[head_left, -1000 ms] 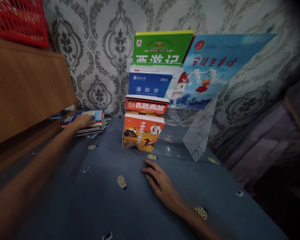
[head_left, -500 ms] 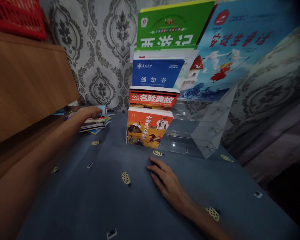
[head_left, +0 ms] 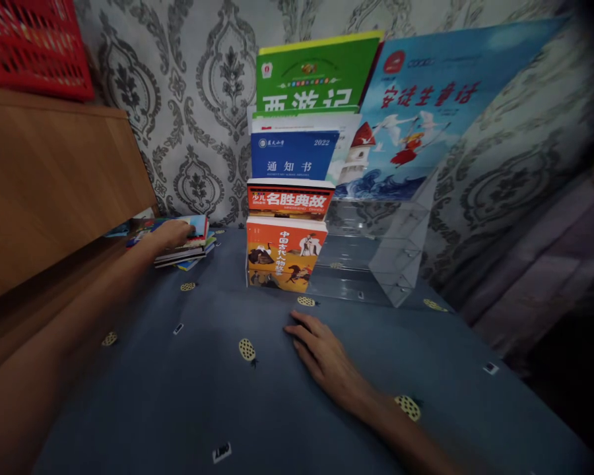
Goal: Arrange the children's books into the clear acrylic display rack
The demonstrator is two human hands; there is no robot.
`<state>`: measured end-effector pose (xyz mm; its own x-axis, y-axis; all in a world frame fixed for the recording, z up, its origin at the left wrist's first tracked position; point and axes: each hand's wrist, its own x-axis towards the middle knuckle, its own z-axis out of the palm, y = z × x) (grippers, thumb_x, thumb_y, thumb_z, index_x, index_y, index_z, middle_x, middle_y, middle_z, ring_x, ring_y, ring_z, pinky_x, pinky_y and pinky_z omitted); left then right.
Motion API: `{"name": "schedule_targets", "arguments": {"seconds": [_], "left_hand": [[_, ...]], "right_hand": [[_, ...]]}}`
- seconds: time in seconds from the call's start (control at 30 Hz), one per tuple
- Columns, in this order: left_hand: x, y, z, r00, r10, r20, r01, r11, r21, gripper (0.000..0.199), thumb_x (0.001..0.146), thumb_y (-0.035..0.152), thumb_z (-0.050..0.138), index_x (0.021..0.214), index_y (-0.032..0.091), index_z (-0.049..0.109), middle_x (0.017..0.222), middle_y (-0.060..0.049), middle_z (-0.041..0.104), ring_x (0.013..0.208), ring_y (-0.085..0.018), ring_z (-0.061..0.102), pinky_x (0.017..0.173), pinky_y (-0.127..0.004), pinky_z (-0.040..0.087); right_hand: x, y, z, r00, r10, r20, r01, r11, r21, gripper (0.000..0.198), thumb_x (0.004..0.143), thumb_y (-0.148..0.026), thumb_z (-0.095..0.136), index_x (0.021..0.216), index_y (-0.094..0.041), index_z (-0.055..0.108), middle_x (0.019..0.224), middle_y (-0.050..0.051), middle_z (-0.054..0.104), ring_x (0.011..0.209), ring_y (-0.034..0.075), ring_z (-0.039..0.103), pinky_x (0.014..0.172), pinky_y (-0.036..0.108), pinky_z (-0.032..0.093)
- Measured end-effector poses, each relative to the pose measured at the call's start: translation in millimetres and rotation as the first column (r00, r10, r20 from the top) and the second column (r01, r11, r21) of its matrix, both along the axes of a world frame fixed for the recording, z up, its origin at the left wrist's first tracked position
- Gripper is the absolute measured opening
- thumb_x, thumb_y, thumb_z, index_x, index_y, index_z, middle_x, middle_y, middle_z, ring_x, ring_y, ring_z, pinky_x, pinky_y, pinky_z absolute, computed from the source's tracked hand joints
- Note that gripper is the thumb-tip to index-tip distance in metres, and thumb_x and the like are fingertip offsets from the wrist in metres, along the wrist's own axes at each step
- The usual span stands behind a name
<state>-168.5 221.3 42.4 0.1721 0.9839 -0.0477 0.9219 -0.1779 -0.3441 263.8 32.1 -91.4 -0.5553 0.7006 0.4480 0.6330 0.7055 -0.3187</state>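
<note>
- My left hand rests on stacked books; grip, I cannot tell.
- My right hand lies loose.
- A clear rack tiers displayed books, probably so each shows.

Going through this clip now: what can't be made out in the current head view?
All in the head view:
1. Left hand: its own back hides whether it grips the top book or only rests there.
2. Stack: the lower covers are hidden by the books above.
3. Green book: its lower part is hidden by the blue booklet and papers in front.
4. Red basket: cut off by the picture's edge.
</note>
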Motion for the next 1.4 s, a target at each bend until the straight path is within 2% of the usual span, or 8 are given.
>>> {"name": "schedule_targets", "arguments": {"seconds": [0.17, 0.3, 0.43, 0.53, 0.7, 0.97, 1.23, 1.4], "left_hand": [[-8.6, -2.4, -13.6, 0.990, 0.080, 0.118, -0.084, 0.996, 0.025, 0.061, 0.098, 0.054, 0.035, 0.145, 0.018, 0.050, 0.140, -0.018, 0.061, 0.125, -0.030, 0.061, 0.098, -0.037, 0.048], [-10.1, -5.9, -25.7, 0.971, 0.136, 0.196, -0.145, 0.989, 0.036, 0.091, 0.089, 0.075, 0.040, 0.157, 0.014, 0.030, 0.155, -0.022, 0.047, 0.137, -0.037, 0.051, 0.100, -0.043, 0.047], [-8.8, -12.4, -30.1, 0.968, 0.115, 0.222, -0.132, 0.989, 0.064, 0.100, 0.085, 0.082, 0.041, 0.160, 0.018, 0.023, 0.160, -0.021, 0.042, 0.141, -0.039, 0.046, 0.106, -0.045, 0.041], [-7.2, -22.1, -31.2, 0.973, 0.085, 0.215, -0.106, 0.991, 0.087, 0.098, 0.084, 0.082, 0.042, 0.159, 0.020, 0.029, 0.158, -0.018, 0.045, 0.140, -0.039, 0.047, 0.105, -0.045, 0.041], [-7.6, -38.5, -32.3, 0.982, 0.049, 0.184, -0.069, 0.992, 0.105, 0.078, 0.091, 0.072, 0.042, 0.152, 0.024, 0.044, 0.155, -0.013, 0.051, 0.139, -0.035, 0.050, 0.103, -0.039, 0.042], [-10.4, -42.0, -19.5, 0.990, -0.003, 0.144, -0.005, 0.998, 0.056, 0.068, 0.093, 0.062, 0.045, 0.149, 0.023, 0.050, 0.152, -0.010, 0.055, 0.136, -0.031, 0.053, 0.107, -0.035, 0.040], [-6.4, -52.3, -16.4, 0.987, -0.007, 0.163, -0.006, 0.997, 0.082, 0.064, 0.098, 0.062, 0.039, 0.146, 0.023, 0.054, 0.143, -0.014, 0.063, 0.128, -0.035, 0.058, 0.100, -0.042, 0.045], [-20.1, -48.9, -10.4, 0.982, -0.002, 0.191, -0.005, 0.999, 0.034, 0.058, 0.098, 0.058, 0.039, 0.142, 0.026, 0.058, 0.145, -0.008, 0.061, 0.128, -0.029, 0.060, 0.102, -0.035, 0.045]], "right_hand": [[0.1, 0.3, -0.2, 1.000, 0.006, -0.001, -0.006, 1.000, 0.013, 0.030, 0.101, -0.020, 0.047, 0.123, -0.019, 0.067, 0.137, 0.016, 0.063, 0.123, 0.027, 0.064, 0.101, 0.049, 0.057], [-0.4, 1.2, 0.2, 1.000, 0.015, -0.003, -0.015, 0.999, 0.034, 0.030, 0.101, -0.019, 0.046, 0.122, -0.019, 0.068, 0.135, 0.016, 0.065, 0.122, 0.027, 0.065, 0.101, 0.047, 0.058], [-0.7, 1.2, 0.3, 1.000, 0.007, -0.002, -0.007, 0.999, 0.034, 0.030, 0.102, -0.020, 0.045, 0.122, -0.020, 0.068, 0.136, 0.015, 0.064, 0.121, 0.027, 0.065, 0.101, 0.048, 0.057], [-0.7, 0.7, 0.3, 1.000, 0.002, -0.002, -0.002, 1.000, 0.028, 0.031, 0.101, -0.021, 0.045, 0.121, -0.022, 0.068, 0.136, 0.014, 0.065, 0.121, 0.026, 0.065, 0.101, 0.047, 0.057], [-0.9, 0.3, -0.2, 1.000, 0.003, 0.005, -0.003, 1.000, 0.024, 0.032, 0.101, -0.021, 0.044, 0.122, -0.022, 0.068, 0.137, 0.015, 0.064, 0.123, 0.027, 0.064, 0.101, 0.048, 0.057], [-1.9, -0.2, 2.2, 1.000, -0.001, 0.017, 0.001, 1.000, 0.008, 0.033, 0.099, -0.018, 0.045, 0.123, -0.022, 0.068, 0.136, 0.015, 0.064, 0.124, 0.027, 0.064, 0.102, 0.049, 0.056], [-1.1, -1.4, 2.4, 1.000, -0.001, 0.008, 0.001, 1.000, 0.016, 0.033, 0.099, -0.018, 0.044, 0.123, -0.021, 0.068, 0.137, 0.015, 0.064, 0.125, 0.027, 0.063, 0.102, 0.049, 0.056], [-1.5, 0.0, 0.6, 1.000, -0.006, 0.008, 0.006, 1.000, 0.016, 0.033, 0.100, -0.020, 0.044, 0.122, -0.023, 0.068, 0.136, 0.014, 0.064, 0.124, 0.027, 0.064, 0.102, 0.050, 0.056]]}}
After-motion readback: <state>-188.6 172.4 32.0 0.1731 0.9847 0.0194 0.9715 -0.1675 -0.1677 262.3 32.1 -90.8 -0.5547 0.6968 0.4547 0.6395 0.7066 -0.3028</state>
